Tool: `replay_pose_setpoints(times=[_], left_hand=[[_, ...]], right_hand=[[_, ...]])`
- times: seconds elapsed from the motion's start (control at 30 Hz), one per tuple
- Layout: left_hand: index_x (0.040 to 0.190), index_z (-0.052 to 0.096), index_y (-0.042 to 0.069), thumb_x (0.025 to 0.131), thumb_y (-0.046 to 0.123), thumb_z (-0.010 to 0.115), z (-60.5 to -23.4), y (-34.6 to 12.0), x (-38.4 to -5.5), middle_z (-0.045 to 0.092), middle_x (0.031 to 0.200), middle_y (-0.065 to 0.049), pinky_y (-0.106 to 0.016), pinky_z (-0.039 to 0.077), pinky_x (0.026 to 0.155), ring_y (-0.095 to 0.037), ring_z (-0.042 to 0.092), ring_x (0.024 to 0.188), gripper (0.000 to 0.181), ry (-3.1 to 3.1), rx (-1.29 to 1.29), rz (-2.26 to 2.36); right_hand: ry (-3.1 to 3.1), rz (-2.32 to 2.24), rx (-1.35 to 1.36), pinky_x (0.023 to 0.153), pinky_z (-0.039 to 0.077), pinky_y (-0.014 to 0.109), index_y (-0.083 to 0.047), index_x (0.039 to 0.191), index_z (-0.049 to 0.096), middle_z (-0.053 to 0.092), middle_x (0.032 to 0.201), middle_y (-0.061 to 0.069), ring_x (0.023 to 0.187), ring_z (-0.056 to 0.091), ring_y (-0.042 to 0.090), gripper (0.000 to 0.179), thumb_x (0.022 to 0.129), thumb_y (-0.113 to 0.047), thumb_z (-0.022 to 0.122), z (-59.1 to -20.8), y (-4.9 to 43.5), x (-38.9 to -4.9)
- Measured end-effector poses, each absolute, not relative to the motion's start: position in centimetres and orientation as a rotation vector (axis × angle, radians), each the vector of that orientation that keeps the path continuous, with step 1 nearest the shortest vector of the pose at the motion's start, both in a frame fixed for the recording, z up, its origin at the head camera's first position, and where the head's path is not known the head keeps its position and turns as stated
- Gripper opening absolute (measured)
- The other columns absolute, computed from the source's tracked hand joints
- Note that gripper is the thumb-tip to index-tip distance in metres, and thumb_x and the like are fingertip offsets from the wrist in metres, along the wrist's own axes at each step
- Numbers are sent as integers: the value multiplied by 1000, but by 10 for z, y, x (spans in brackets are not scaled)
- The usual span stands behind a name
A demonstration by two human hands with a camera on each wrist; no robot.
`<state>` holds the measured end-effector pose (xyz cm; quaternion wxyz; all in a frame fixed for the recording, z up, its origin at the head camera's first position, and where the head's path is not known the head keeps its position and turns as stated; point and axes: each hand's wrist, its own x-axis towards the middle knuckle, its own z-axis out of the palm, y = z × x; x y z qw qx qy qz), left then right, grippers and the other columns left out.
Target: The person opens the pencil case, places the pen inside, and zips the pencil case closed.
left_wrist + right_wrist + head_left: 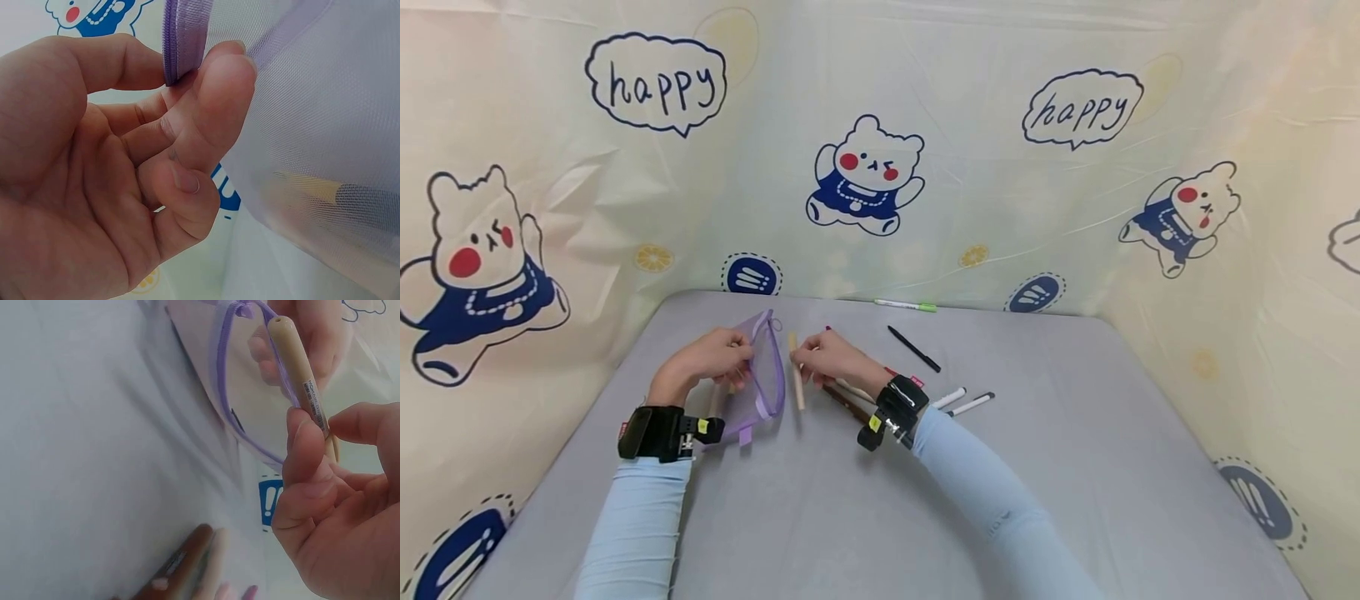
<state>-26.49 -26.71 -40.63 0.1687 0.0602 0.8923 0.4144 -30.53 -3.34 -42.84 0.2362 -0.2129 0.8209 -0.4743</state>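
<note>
My left hand (711,358) pinches the zipped edge of a purple mesh pouch (767,362) between thumb and fingers, and the pouch's mouth gapes toward the right. Through the mesh (337,94) in the left wrist view, a blurred beige and dark pen-like thing (306,187) shows inside. Just right of the mouth, my right hand (837,358) pinches a beige pen (294,356) that carries a barcode label. Below that hand, a brown pen (181,562) and a paler pen (212,559) lie on the table, partly hidden by the wrist in the head view.
On the grey table (985,500), a black pen (913,348) and a green-and-white pen (906,306) lie toward the back. White pens, one dark-ended pen (972,404) among them, lie beyond my right wrist. A printed curtain (977,183) stands behind the table.
</note>
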Motion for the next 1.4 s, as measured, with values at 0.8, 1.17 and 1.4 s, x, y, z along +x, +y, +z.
replay_pose_setpoints(times=[0.8,1.17,1.4], left_hand=[[98,53,-1,98,15,42,-405,-268,-266,66,78,-7,-28,41,52,-20,67,66,20,2545,173,1173],[101,52,-2,97,15,41,-403,-267,-265,66,76,-7,-29,40,53,-20,66,66,21,2556,170,1161],[102,53,-2,97,15,42,-400,-267,-264,67,76,-8,-30,39,53,-19,65,65,21,2557,176,1161]], right_hand=[[2289,-1321,-560,41,29,26,-10,83,68,70,69,7,49,51,20,23,95,-26,58,-424,-68,-311],[2363,-1207,-640,42,31,24,0,108,66,71,71,4,48,53,18,35,99,-32,55,-427,-72,-309],[2431,-1159,-667,43,34,24,-9,108,63,71,74,3,51,57,21,25,99,-31,55,-421,-70,-307]])
